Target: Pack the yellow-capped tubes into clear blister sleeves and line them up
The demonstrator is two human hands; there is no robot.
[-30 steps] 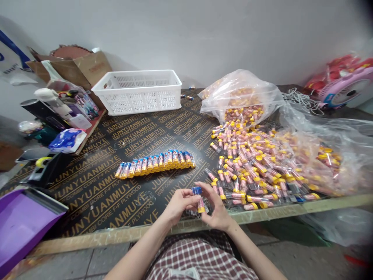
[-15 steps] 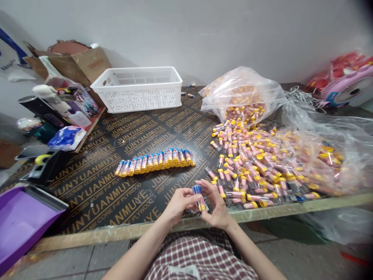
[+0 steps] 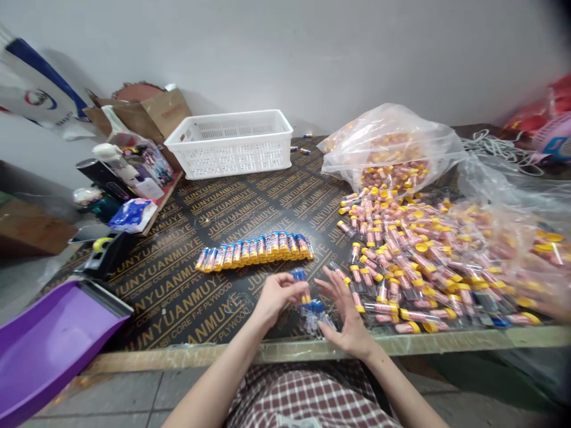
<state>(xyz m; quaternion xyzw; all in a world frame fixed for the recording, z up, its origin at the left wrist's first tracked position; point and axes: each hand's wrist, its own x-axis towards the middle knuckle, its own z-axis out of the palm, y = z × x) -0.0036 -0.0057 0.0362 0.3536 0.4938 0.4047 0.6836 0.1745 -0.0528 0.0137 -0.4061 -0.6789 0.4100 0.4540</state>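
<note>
My left hand point(image 3: 275, 299) pinches a small tube point(image 3: 299, 276) with a blue top and a yellow bottom cap, held upright just above the table. To its right my right hand point(image 3: 350, 324) is open, fingers apart and holding nothing. Between the hands, near the table's front edge, lies a small cluster of clear pieces with blue tops point(image 3: 316, 307); the right thumb is close to them. Farther back stands a slightly curved row of blue-and-yellow tubes point(image 3: 254, 251). At right spreads a heap of clear, yellow-capped tubes with pink labels point(image 3: 397, 255).
A white plastic basket point(image 3: 236, 157) stands at the back. Beside it, a clear plastic bag point(image 3: 397, 139) spills tubes onto the black printed plywood table point(image 3: 187, 303). At left are a purple dustpan point(image 3: 57, 345), a tape dispenser point(image 3: 109, 255), bottles and cardboard boxes.
My right hand has come away from the tube and opened, moving right. The tube stays in my left hand. The blue-topped pieces below now show. The view has shifted left.
</note>
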